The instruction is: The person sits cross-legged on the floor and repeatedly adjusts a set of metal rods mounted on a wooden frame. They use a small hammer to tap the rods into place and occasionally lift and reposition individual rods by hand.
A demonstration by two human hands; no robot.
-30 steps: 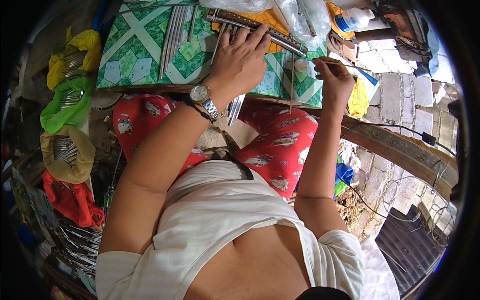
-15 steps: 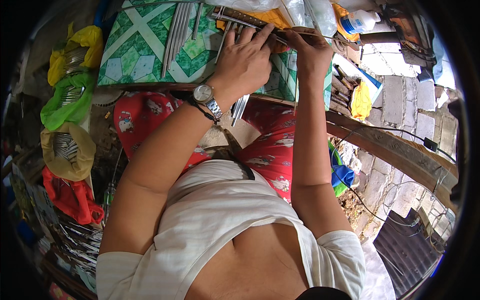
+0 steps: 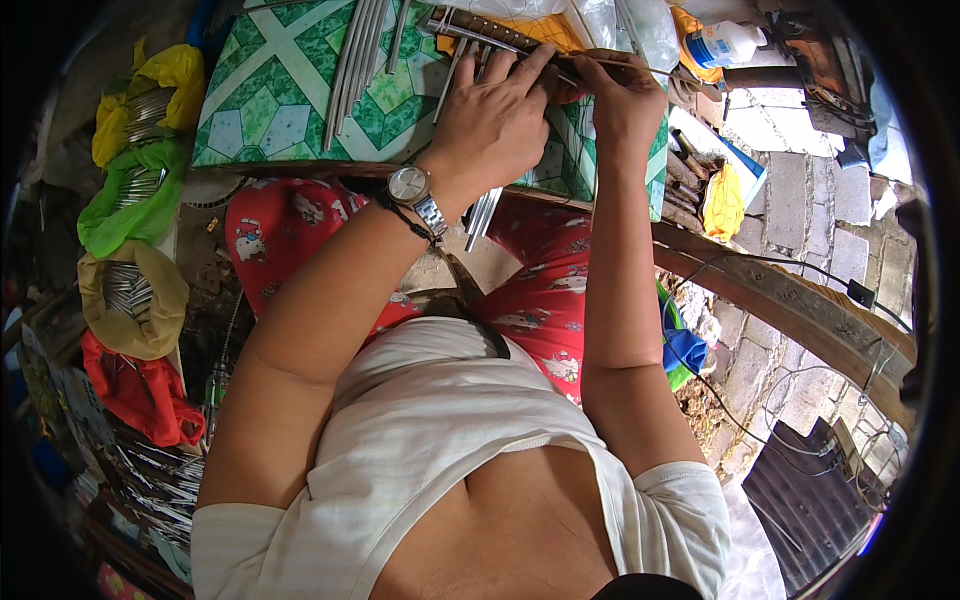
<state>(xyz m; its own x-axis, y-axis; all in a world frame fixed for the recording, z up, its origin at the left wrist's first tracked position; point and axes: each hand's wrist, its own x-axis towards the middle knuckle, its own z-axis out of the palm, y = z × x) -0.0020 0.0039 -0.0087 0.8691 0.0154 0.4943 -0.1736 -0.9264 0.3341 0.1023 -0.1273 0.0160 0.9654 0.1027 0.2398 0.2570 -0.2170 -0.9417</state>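
- Step in hand, it seems: the right hand (image 3: 627, 95) works a thin rod (image 3: 668, 73) at the right end of a strip (image 3: 482, 30) while the left hand (image 3: 490, 125) steadies it.
- The left hand lies palm down, fingers spread, fingertips on the strip's near edge; its thumb is hidden.
- The right hand pinches the rod between thumb and fingers; its exact contact with the strip cannot be told.
- The next move probably calls for a firm left hand and fine fingertip control.
- The strip lies slantwise at the far side of the green table (image 3: 245, 115), brown, dotted along its length, with a silvery near edge.
- Silver tubes (image 3: 357, 75) lie left of it.
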